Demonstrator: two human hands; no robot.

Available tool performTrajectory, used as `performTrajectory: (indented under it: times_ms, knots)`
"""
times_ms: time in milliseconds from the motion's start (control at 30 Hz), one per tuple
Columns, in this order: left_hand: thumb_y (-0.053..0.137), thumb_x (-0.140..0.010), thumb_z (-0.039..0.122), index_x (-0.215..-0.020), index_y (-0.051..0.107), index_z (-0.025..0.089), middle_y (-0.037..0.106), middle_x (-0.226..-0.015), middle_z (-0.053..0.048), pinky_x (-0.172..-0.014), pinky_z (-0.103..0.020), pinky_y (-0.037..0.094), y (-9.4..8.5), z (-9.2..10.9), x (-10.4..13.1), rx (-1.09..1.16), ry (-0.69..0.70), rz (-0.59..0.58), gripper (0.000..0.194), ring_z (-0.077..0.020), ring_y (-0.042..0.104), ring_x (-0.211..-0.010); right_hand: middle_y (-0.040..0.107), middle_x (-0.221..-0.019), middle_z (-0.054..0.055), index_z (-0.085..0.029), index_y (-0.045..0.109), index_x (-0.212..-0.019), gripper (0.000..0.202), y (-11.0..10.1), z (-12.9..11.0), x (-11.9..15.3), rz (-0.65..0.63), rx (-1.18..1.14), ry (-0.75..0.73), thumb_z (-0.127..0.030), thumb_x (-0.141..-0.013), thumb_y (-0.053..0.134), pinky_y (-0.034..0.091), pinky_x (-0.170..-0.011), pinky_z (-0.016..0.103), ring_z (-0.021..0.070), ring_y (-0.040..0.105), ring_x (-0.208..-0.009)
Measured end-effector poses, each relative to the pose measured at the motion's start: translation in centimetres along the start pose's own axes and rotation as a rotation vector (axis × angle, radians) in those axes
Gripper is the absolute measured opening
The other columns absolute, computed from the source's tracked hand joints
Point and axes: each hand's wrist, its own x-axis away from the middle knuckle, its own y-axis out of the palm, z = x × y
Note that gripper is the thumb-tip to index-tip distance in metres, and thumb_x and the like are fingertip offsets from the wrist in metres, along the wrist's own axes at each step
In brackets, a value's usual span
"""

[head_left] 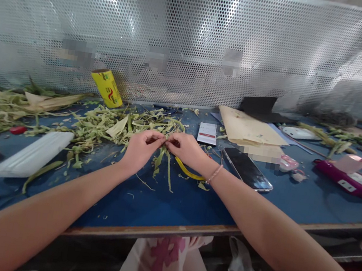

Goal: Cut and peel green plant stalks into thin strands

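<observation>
— Green leaf strips (163, 158), where are they?
— On the blue table (163, 206), just nearer than the leaf pile (123, 126), hanging lengthwise toward the table's edge.
— Who holds them?
— Left hand (141, 147) and right hand (187, 149), fingertips pinched shut on their top.
— Around?
— A phone (247, 169) right of the pile, a yellow roll (106, 88) behind; the pinch point is hidden.

Yellow roll (107, 88), black phone (247, 169), white mask (34, 154), brown envelope (246, 126).
</observation>
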Motion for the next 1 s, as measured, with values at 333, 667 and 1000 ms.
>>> performTrajectory:
  times_ms: [333,667,1000]
  knots:
    - [0.055,-0.072,0.020,-0.069,0.065,0.018,0.069,-0.074,-0.003,-0.071,-0.027,0.048,-0.1,-0.1,-0.1,-0.384,0.322,-0.060,0.010,-0.0156,0.062,-0.070,0.047,-0.059,-0.002,-0.018,0.042,-0.060,0.011,0.5,0.2,0.1,0.053,0.053,-0.068,-0.011,-0.065,0.049,0.033,-0.059,0.022,0.0101,0.044,-0.059]
    - [0.055,-0.075,0.015,-0.075,0.066,0.016,0.070,-0.076,-0.004,-0.071,-0.026,0.048,-0.2,-0.1,0.2,-0.586,0.504,-0.061,0.011,-0.0150,0.063,-0.071,0.048,-0.061,-0.002,-0.020,0.037,-0.061,0.016,0.6,0.0,0.2,0.102,-0.008,-0.036,-0.011,-0.060,0.050,0.035,-0.061,0.022,0.0104,0.045,-0.060]
    - [0.053,-0.078,0.015,-0.074,0.065,0.017,0.068,-0.071,-0.004,-0.067,-0.028,0.048,-0.2,-0.8,0.1,-0.696,0.682,-0.033,0.013,-0.0155,0.060,-0.069,0.053,-0.066,-0.001,-0.017,0.048,-0.076,0.014,1.1,0.4,0.2,0.091,-0.059,-0.030,-0.010,-0.064,0.051,0.037,-0.061,0.023,0.0110,0.049,-0.061]
